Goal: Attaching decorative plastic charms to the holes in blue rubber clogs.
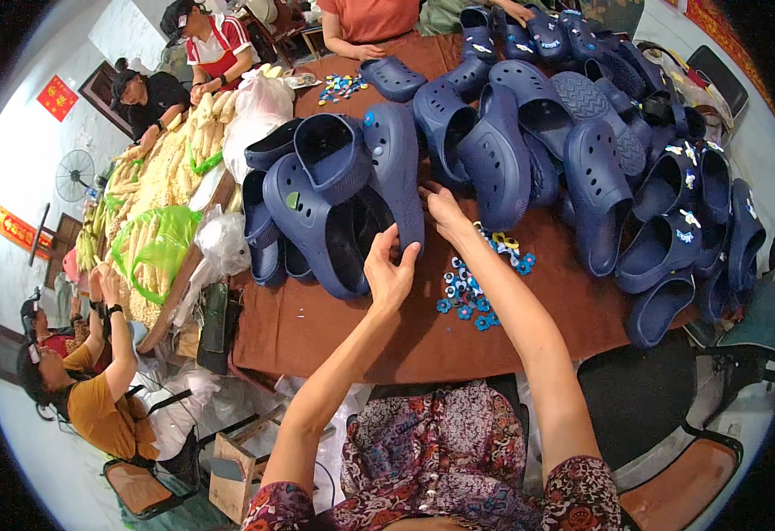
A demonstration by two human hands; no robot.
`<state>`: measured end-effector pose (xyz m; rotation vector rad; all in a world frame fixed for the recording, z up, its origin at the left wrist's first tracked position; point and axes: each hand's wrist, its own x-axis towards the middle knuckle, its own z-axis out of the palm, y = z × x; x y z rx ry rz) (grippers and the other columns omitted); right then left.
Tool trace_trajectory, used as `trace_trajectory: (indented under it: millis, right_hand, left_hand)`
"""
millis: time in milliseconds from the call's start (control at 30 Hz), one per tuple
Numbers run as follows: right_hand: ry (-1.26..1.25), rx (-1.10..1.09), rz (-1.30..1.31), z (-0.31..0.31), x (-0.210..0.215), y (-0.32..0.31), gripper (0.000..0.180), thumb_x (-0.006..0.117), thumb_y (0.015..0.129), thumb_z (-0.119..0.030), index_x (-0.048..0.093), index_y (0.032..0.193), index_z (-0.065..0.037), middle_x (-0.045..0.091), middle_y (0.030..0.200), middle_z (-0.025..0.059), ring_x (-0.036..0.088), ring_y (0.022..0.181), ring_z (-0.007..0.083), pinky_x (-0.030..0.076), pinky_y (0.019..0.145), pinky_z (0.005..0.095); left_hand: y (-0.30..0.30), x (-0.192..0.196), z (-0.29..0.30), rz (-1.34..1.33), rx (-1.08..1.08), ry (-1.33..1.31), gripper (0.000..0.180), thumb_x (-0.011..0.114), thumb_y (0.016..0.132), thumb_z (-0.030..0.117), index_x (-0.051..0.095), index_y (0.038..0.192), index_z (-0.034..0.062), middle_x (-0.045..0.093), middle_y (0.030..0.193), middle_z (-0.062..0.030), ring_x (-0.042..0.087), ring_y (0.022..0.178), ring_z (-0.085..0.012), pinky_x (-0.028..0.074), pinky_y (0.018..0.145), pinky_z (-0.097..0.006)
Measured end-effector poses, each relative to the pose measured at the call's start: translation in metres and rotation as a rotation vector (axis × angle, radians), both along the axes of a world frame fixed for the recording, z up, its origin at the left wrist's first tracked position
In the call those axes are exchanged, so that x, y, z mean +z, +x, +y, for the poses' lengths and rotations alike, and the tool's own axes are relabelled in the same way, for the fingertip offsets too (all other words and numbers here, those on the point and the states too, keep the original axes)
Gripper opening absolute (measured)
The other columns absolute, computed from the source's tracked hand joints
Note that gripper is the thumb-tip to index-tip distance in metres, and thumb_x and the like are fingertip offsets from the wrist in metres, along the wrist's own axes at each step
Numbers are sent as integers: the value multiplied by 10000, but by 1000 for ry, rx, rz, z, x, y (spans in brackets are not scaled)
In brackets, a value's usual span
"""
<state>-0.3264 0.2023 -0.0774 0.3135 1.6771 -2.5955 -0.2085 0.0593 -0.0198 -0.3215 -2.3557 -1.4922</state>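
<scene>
A navy foam clog [392,146] stands in front of me, toe away, with a small blue charm on its upper. My left hand [390,273] grips its heel end, thumb and fingers curled round the edge. Fingers drawn together, my right hand [445,212] is at the clog's right side; its fingertips are partly hidden there. Close by on the left lies another navy clog [312,212] with a green charm, and a further clog [330,146] rests over it. Below my right wrist is a loose pile of blue flower and eye-like charms [465,292].
Many more navy clogs [600,186] crowd the right side of the brown-covered table [317,327]. A second charm heap [341,87] lies at the far side, near a person in an orange top [374,22]. At left, people work round a table of pale corn cobs [171,173].
</scene>
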Motion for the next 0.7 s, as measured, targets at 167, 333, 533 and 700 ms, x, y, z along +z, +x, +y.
trace_trajectory:
  millis: [167,333,533,700]
  right_hand:
    - [-116,44,-61,-11,13,-25,347,535,960,-168,526,1261,6,654,1086,109,637,906,206,507,823,337]
    - [-206,152,-156,-18,16,-50,355,518,968,-271,591,1191,-5,686,988,123,668,827,252,538,759,370]
    - [-272,245,-199,-18,4,-70,368,512,966,-318,616,1145,-14,696,945,141,677,818,288,550,735,393]
    - [-236,204,-165,-21,0,-83,359,515,961,-320,622,1118,-16,697,938,151,678,827,304,551,735,403]
  left_hand:
    - [1,5,3,-50,13,56,402,731,791,119,623,1162,6,589,877,-23,552,762,-107,455,667,-250]
    - [2,9,1,-53,0,65,398,722,804,119,623,1173,7,593,884,-18,549,753,-99,452,651,-245]
    - [2,7,-1,-103,-25,115,396,715,818,88,617,1192,1,593,913,-13,551,776,-87,459,672,-238]
    - [2,8,-2,-44,-34,194,381,723,806,101,630,1169,28,561,839,-35,564,763,-131,461,659,-262]
